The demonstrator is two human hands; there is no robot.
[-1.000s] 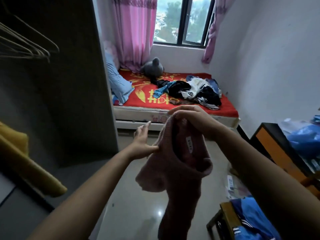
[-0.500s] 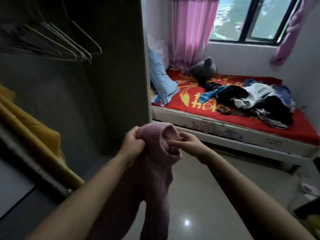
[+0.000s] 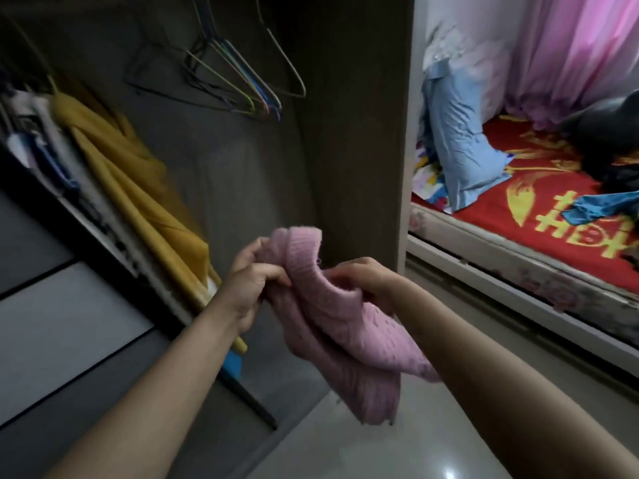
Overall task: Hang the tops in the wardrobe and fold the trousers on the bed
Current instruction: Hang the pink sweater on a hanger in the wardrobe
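An open wardrobe [image 3: 242,167] fills the left, a red-covered bed [image 3: 539,216] lies to the right, pale floor [image 3: 397,454] below. Empty hangers [image 3: 242,88] hang inside. Both hands, left [image 3: 252,281] and right [image 3: 366,278], clench a pink sweater [image 3: 345,326] by its collar, body drooping beneath.

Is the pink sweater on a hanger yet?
No. Both hands, left hand and right hand, hold pink sweater bunched below empty hangers.
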